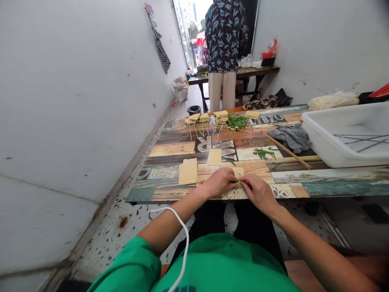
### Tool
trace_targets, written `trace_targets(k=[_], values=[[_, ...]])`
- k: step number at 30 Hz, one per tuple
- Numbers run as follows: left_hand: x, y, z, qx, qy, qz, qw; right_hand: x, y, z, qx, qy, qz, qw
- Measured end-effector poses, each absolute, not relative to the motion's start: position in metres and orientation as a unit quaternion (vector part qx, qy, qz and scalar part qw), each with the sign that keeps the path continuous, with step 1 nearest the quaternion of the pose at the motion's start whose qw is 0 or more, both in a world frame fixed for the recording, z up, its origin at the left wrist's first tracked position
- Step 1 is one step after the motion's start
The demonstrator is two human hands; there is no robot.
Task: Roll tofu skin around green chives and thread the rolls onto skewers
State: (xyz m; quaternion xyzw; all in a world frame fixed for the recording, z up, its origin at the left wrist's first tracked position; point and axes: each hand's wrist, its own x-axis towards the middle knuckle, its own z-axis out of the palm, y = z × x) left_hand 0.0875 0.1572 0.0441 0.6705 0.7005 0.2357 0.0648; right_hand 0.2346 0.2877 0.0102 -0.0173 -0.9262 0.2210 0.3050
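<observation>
Rolling a tofu-skin sheet (238, 173) with green stems at the worktop's (170, 149) near edge, your left hand (219, 181) and right hand (258, 191) pinched it between them, its long axis running hand to hand, both equally near.

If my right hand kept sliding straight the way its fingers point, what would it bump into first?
Your right hand points left and slightly forward, so it would probably meet your left hand first, right where both pinch the small tan sheet. They look almost touching already.
</observation>
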Motion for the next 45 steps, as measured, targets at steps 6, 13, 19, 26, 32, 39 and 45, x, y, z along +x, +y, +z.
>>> trace_targets(k=[6,13,19,26,32,39,45], values=[[0.088,0.161,0.044,0.630,0.717,0.270,0.130,0.238,0.284,0.019,0.017,-0.926,0.124,0.355],[0.077,0.165,0.049,0.548,0.736,0.298,0.261,0.239,0.281,0.017,0.086,-0.934,-0.020,0.347],[0.078,0.161,0.050,0.557,0.737,0.294,0.246,0.233,0.288,0.018,0.106,-0.943,-0.027,0.315],[0.090,0.148,0.036,0.663,0.722,0.196,0.012,0.231,0.294,0.024,0.102,-0.952,0.047,0.285],[0.097,0.143,0.023,0.652,0.731,0.185,-0.081,0.229,0.298,0.025,0.075,-0.953,0.122,0.266],[0.097,0.147,0.030,0.647,0.738,0.186,-0.040,0.230,0.299,0.024,0.079,-0.955,0.135,0.250],[0.092,0.153,0.038,0.652,0.729,0.208,0.021,0.233,0.295,0.020,0.085,-0.955,0.054,0.279]])
